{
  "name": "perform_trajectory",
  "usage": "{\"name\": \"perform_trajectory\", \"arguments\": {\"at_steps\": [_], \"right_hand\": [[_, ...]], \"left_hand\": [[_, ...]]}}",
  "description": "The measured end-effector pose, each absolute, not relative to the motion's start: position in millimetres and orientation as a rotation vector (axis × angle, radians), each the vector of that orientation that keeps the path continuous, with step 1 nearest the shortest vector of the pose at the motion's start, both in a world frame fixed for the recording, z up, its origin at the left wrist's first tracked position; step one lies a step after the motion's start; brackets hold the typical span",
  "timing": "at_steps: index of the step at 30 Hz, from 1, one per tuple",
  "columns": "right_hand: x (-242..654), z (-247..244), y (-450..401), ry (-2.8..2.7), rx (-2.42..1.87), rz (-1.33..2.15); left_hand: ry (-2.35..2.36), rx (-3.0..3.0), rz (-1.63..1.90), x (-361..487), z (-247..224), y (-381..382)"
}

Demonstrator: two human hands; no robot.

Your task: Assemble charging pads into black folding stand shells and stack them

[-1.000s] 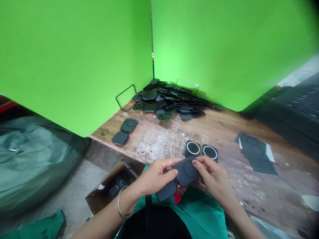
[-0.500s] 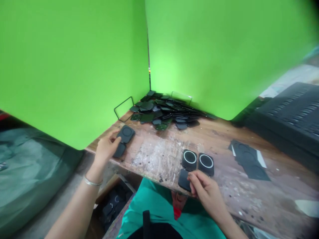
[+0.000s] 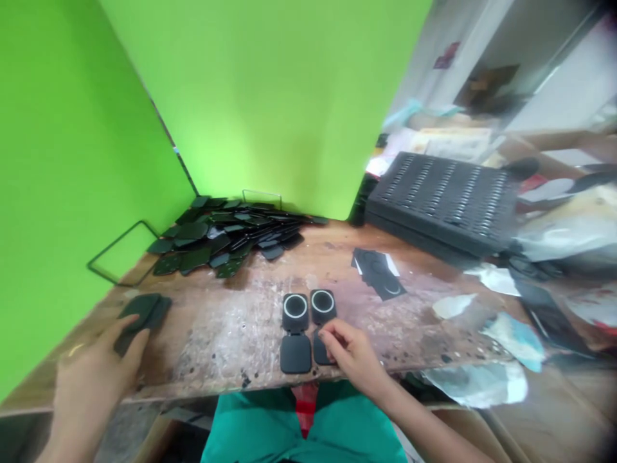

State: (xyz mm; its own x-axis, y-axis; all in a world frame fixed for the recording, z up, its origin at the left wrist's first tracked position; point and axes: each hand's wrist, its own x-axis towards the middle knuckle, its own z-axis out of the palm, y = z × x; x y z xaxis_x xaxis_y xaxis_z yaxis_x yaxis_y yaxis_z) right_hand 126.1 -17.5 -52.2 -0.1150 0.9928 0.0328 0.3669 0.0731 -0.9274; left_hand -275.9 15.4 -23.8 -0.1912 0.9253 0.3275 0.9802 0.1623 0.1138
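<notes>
At the workbench's left, left hand curls around dark pads; firm grip or mere contact, cannot tell. Near centre, right hand bunches fingertips over right ringed folding pad; hold unclear. Step, judged: arranging pads; next calls for careful alignment.

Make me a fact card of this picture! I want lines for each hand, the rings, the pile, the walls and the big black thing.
Left hand: on dark flat pads; grip blurry
Right hand: fingertips at the lower right square; grip unclear
Rings: two, white, on the left ringed square and right ringed square
Pile: many dark flat pieces, heaped near the corner
Walls: bright green panels
Big black thing: boxy, rows of marks on top, on the bench
</notes>
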Motion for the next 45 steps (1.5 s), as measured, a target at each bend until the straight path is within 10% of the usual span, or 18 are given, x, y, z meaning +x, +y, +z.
{"name": "perform_trajectory", "arguments": {"at_steps": [10,23,36,45], "right_hand": [[265,-68,52,-1.426,-2.03,0.209],[287,-58,61,-1.164,-2.016,0.427],[131,-47,-15,-0.78,-1.246,1.391],[107,-28,-13,-1.803,-1.082,0.231]], "left_hand": [[-2.279,-2.424,-0.933,-146,-34,5],[-2.528,-2.813,-1.295,-81,-25,-8],[-3.118,-1.997,-2.817,-46,-21,-13],[-3.105,-1.874,-2.633,-68,-18,-19]]}}
